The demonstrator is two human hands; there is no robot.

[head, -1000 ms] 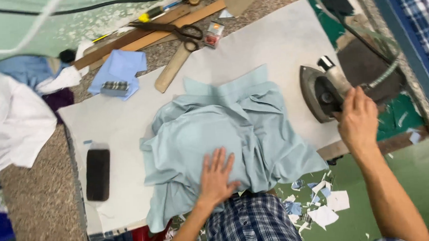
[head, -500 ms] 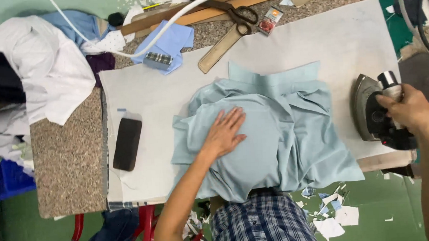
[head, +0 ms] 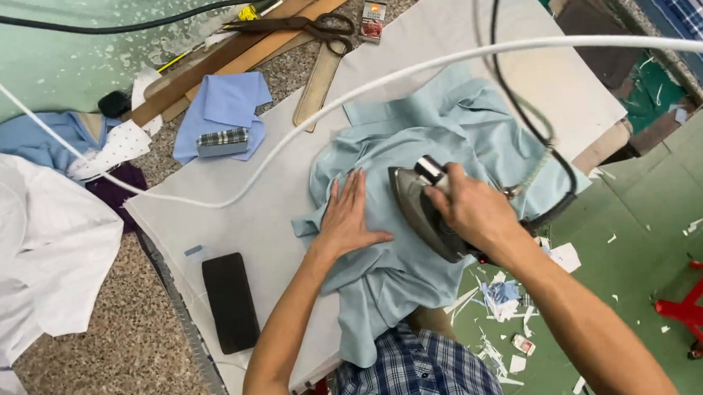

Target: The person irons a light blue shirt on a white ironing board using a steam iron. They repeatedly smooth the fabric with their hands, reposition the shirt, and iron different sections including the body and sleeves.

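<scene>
Ironing pale-blue cloth (head: 444,138), red packet (head: 371,23) beyond

Speckled stone counter (head: 113,350), white padded board (head: 234,226), green floor (head: 654,255) littered with scraps, red stool frame (head: 700,316)

A dark iron (head: 423,210) stands flat on rumpled pale blue-green fabric (head: 418,273) spread over the board.

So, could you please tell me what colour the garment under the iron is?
The crumpled cloth garment is pale blue-green, plain; the head view shows it best.
</scene>
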